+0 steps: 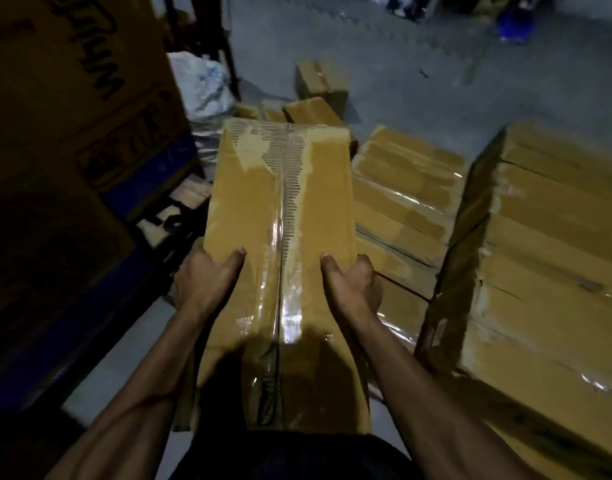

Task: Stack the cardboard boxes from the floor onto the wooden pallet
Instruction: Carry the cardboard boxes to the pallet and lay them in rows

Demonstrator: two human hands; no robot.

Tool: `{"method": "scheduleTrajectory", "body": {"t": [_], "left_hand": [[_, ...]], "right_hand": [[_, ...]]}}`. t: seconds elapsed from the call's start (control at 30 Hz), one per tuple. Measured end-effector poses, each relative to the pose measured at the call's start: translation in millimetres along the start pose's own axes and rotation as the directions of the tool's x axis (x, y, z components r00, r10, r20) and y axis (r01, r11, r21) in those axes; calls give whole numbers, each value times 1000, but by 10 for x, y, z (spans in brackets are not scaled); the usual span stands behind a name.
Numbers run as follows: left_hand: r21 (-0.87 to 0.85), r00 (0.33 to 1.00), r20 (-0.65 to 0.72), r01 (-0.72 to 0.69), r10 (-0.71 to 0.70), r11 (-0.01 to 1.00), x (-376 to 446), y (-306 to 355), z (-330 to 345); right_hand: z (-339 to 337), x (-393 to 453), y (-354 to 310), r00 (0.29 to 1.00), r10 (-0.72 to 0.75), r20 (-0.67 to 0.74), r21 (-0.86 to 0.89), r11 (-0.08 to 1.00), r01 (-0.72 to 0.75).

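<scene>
Both hands hold a long taped box (284, 216) at centre frame, the left hand (204, 278) clasping its left edge and the right hand (353, 282) its right edge, thumbs laid on top and fingers wrapped down the sides. The room is dim, with a grey concrete floor (419, 39) running to 12 o'clock, where small boxes (320, 95) lie loose beside a white sack (202, 84) at 11 o'clock. At 3 o'clock stand wrapped stacks (540, 244) of flat boxes, probably on a pallet though their base is too dark to tell, and large printed cartons (72, 98) fill 9 o'clock.
</scene>
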State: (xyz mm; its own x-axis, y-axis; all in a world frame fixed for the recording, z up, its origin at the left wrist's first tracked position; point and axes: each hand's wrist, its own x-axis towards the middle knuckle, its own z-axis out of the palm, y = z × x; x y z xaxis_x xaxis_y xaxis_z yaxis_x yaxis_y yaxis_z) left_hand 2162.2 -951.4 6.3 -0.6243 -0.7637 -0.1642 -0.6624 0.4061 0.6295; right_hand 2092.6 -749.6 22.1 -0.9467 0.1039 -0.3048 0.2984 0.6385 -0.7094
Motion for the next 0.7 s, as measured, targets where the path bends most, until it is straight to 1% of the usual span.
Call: {"method": "scheduleTrajectory", "body": {"t": [0.17, 0.37, 0.5, 0.63, 0.7], "left_hand": [[-1, 978, 152, -143, 142, 990, 765, 276, -66], [24, 898, 321, -326, 301, 945, 1274, 866, 112], [29, 843, 391, -413, 370, 910, 1577, 1217, 475], [21, 804, 456, -437, 380, 899, 1789, 1478, 828], [28, 792, 465, -460, 396, 887, 1869, 1601, 962]], "right_hand": [[192, 84, -333, 976, 155, -153, 93, 986, -142], [192, 311, -506, 912, 285, -294, 198, 952, -234], [164, 636, -479, 867, 358, -348, 262, 924, -277], [152, 1002, -427, 838, 407, -364, 288, 905, -314], [137, 1129, -415, 827, 419, -375, 293, 900, -323]]}}
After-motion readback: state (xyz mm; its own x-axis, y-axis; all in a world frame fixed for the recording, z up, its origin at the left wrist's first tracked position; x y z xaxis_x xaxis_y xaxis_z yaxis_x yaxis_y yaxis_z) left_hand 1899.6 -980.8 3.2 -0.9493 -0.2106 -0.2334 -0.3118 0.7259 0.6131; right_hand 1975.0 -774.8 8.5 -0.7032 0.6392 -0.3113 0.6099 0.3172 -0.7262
